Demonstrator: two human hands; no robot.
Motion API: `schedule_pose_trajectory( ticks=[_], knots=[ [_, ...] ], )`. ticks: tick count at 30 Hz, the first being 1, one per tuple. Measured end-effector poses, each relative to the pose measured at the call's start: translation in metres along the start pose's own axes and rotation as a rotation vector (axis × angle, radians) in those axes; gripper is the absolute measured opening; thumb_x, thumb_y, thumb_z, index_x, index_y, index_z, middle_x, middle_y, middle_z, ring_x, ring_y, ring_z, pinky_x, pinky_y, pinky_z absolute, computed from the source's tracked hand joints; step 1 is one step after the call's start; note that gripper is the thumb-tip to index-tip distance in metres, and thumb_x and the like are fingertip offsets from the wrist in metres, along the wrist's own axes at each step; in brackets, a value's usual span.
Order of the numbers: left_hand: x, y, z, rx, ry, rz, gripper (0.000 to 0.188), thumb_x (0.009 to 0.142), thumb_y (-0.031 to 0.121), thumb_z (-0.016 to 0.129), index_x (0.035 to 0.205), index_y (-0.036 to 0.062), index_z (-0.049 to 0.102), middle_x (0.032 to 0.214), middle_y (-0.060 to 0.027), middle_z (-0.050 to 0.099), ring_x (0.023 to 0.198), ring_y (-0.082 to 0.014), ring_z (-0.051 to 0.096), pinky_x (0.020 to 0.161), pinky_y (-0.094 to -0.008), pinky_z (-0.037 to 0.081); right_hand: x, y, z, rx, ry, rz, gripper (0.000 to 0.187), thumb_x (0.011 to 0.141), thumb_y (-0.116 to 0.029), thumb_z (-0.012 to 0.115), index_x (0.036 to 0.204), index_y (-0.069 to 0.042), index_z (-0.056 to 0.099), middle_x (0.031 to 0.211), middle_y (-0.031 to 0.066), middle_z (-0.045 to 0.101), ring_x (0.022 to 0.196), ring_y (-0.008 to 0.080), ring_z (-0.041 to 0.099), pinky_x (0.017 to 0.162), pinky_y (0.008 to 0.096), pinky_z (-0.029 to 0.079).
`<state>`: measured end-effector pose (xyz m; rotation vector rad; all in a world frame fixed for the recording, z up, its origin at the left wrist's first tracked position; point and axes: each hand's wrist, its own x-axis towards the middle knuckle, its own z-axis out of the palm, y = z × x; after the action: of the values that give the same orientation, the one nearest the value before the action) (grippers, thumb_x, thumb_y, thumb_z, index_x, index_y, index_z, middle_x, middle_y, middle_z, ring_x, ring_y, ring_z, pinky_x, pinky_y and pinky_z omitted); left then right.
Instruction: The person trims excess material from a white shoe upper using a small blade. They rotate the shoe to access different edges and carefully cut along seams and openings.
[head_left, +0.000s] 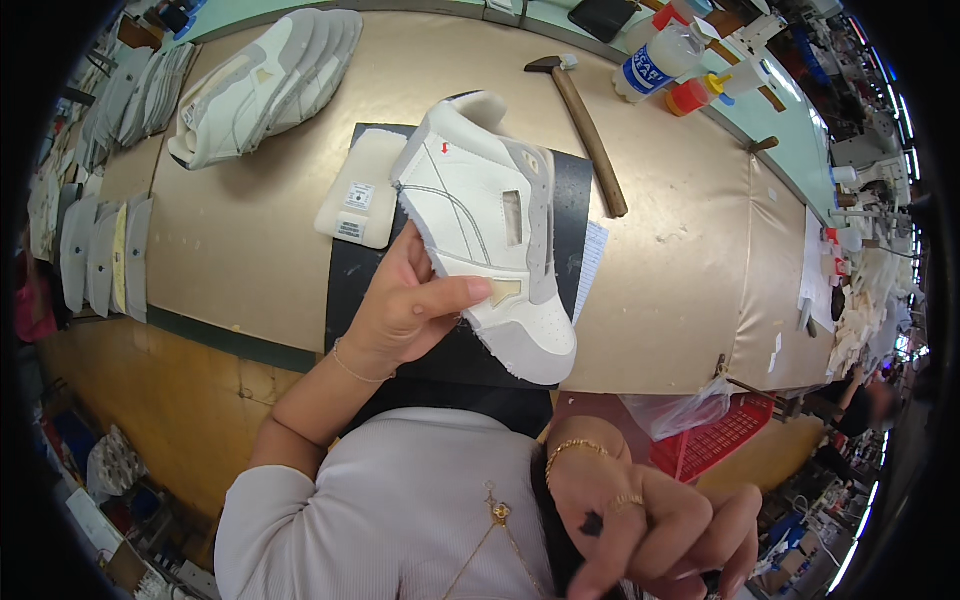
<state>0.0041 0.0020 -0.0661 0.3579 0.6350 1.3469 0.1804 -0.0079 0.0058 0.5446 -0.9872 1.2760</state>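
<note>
A white and grey shoe upper (pixel 470 215) is in my left hand (pixel 410 300), tilted over a black board (pixel 350 290). My left thumb presses its outer side by a small beige patch, while the fingers go behind it, mostly hidden. The upper has a small red arrow marker near its top. Beside it on the board lies a padded off-white tongue piece (pixel 340 205) with two printed labels. My right hand (pixel 650 515) is low at the right, close to my body, its fingers bent and apart with nothing visible between them. A dark spot shows on it.
Stacked shoe uppers (pixel 270 90) lie at the back left, with more pieces (pixel 105 255) along the left edge. A hammer (pixel 585 140) rests behind the board at the right. A plastic bottle (pixel 660 65) and a red glue container (pixel 690 97) stand farther back. A red basket (pixel 710 440) is below the table.
</note>
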Motion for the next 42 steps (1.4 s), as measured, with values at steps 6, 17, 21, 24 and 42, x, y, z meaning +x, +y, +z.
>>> schedule_pose_trajectory(
  ticks=[6,17,21,24,42],
  knots=[
    [-0.006,0.009,-0.002,-0.144,-0.078,-0.008,0.076,0.082,-0.009,0.062,0.148,0.0036,0.026,0.138,-0.015,0.05,0.128,-0.0285,0.051,0.106,-0.043,0.044,0.015,0.002,-0.034,-1.83,0.082,0.578,0.018,0.089,0.004,0.061,0.105,-0.003,0.065,0.089,0.0097,0.05,0.075,0.0246,0.054,0.065,0.0333,0.048],
    [-0.017,0.016,0.005,-0.099,-0.124,-0.07,0.082,0.08,-0.005,0.066,0.149,0.003,0.022,0.142,-0.0148,0.046,0.132,-0.0266,0.047,0.108,-0.0405,0.04,0.004,0.018,-0.053,-1.274,0.38,0.979,0.03,0.085,-0.012,0.077,0.109,0.003,0.067,0.075,0.0024,0.063,0.069,0.0053,0.051,0.063,0.0188,0.043],
    [-0.015,0.019,0.011,0.017,-0.105,-0.068,0.081,0.08,0.003,0.073,0.147,0.0015,0.027,0.14,-0.0131,0.048,0.13,-0.0231,0.048,0.108,-0.0375,0.04,-0.003,0.021,-0.052,-1.234,0.469,0.855,0.028,0.086,-0.011,0.076,0.109,0.003,0.066,0.076,0.0012,0.063,0.069,0.0046,0.051,0.063,0.0184,0.043],
    [-0.014,0.017,0.018,0.297,-0.042,-0.156,0.081,0.078,0.009,0.079,0.144,0.0004,0.033,0.137,-0.0114,0.051,0.129,-0.0207,0.049,0.108,-0.0359,0.039,-0.001,0.022,-0.051,-1.284,0.415,0.827,0.028,0.087,-0.01,0.076,0.109,0.004,0.065,0.076,0.0011,0.063,0.069,0.0044,0.05,0.064,0.0175,0.043],
    [0.007,0.0,0.027,0.861,0.002,0.078,0.074,0.068,0.042,0.089,0.11,0.0011,0.043,0.095,-0.0083,0.053,0.077,-0.0117,0.053,0.07,-0.0228,0.047,-0.083,0.055,-0.072,-0.112,1.032,0.96,0.032,0.103,-0.031,0.051,0.116,-0.003,0.058,0.086,-0.0016,0.06,0.078,0.0068,0.058,0.065,0.021,0.049]
  ],
)
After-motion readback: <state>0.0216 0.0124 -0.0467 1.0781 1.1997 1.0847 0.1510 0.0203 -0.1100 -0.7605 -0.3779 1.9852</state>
